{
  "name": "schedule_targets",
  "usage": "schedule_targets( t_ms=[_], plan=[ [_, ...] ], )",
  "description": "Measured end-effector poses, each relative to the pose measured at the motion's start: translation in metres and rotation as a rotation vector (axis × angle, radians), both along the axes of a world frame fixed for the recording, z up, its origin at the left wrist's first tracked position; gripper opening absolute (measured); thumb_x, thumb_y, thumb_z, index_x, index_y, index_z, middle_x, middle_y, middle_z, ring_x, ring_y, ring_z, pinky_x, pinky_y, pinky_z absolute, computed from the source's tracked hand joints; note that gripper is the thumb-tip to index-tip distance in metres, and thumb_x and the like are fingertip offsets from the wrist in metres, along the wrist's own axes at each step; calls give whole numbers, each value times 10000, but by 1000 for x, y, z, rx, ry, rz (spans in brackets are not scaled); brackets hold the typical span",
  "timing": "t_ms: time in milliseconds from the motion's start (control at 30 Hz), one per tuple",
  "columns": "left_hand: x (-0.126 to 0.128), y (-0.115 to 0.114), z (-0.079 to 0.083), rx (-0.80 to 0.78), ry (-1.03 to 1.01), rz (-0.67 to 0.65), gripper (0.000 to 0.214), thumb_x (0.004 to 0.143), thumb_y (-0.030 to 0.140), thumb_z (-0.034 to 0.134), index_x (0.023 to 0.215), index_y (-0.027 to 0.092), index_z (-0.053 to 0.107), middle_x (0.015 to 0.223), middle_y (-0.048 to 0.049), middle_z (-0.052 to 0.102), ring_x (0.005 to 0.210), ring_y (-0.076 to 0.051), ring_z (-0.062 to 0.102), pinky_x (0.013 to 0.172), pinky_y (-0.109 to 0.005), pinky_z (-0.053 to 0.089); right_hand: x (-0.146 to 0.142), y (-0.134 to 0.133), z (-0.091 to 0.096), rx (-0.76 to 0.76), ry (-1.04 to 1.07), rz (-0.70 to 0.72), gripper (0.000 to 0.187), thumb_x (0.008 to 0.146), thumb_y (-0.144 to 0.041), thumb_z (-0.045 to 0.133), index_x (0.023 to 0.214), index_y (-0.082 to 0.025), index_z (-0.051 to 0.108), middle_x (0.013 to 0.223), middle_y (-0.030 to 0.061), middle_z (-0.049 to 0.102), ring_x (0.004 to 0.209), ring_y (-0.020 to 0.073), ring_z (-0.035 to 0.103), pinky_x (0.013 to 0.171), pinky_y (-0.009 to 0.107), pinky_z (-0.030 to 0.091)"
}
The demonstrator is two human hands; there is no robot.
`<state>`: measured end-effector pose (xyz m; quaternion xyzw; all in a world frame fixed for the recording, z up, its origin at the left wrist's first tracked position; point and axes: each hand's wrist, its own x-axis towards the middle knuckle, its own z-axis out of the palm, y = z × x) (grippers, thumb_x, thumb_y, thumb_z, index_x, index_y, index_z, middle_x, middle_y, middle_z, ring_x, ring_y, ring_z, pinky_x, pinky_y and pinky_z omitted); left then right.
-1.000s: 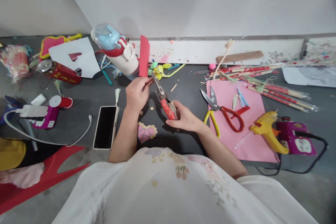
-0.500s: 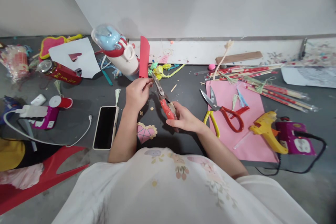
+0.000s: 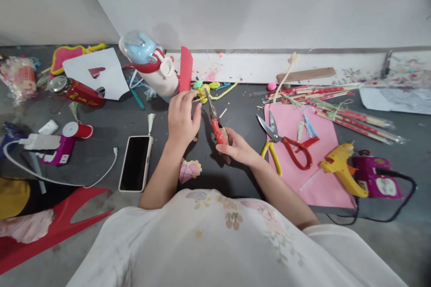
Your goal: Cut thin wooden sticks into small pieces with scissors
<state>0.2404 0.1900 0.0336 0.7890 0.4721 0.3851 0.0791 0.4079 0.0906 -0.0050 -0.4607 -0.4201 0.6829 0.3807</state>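
Note:
My right hand point(image 3: 236, 147) is wrapped round the red-handled pliers point(image 3: 219, 132), whose metal jaws point away from me toward the yellow and green tangle of cord point(image 3: 206, 91). Just left of the jaws is my left hand point(image 3: 183, 116), its thumb apart from the fingers and nothing visible in its grip. Its fingertips reach the lower end of an upright red paper strip point(image 3: 186, 69) and hide that end. Nearer my body lies a pink piece with a bumpy tan edge point(image 3: 189, 171), partly covered by my left forearm. A short wooden bit point(image 3: 223, 112) rests right of the pliers.
A white bottle with a blue lid point(image 3: 156, 71) stands behind my left hand. At left lie a phone point(image 3: 135, 163), a thread spool point(image 3: 78, 130) and a red can point(image 3: 77, 92). At right, scissors point(image 3: 286, 141) and a yellow glue gun point(image 3: 343, 168) lie on pink paper point(image 3: 323, 188).
My left hand has gone from a pinch near the jaws to a looser, spread pose, slightly up and right. The pliers have swung a little right, away from it.

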Motion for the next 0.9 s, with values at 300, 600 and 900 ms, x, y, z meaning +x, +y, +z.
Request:
schedule_targets(
  t_ms=[300,600,900],
  plan=[
    [30,-25,-9,-1016,-293,-383,444,783,553,602,967,150,624,869,-53,680,785,-159,635,737,-291,498,2,3,0,40,86,-118,389,769,-469,653,945,-200,433,577,-69,510,368,75,437,335,210,351],
    [39,-29,-4,-1392,-719,-492,610,543,442,844,1016,120,629,965,-89,676,912,-202,636,821,-319,473,4,4,7,63,-2,-95,507,734,-596,605,1034,-208,475,653,-36,476,478,92,415,406,230,366],
    [40,-26,-9,-1394,-737,-488,514,547,384,849,940,106,669,856,-77,699,816,-193,658,752,-298,479,5,3,0,77,-16,-111,507,749,-556,622,1081,-199,481,713,-4,524,596,134,507,507,250,425]
  ],
)
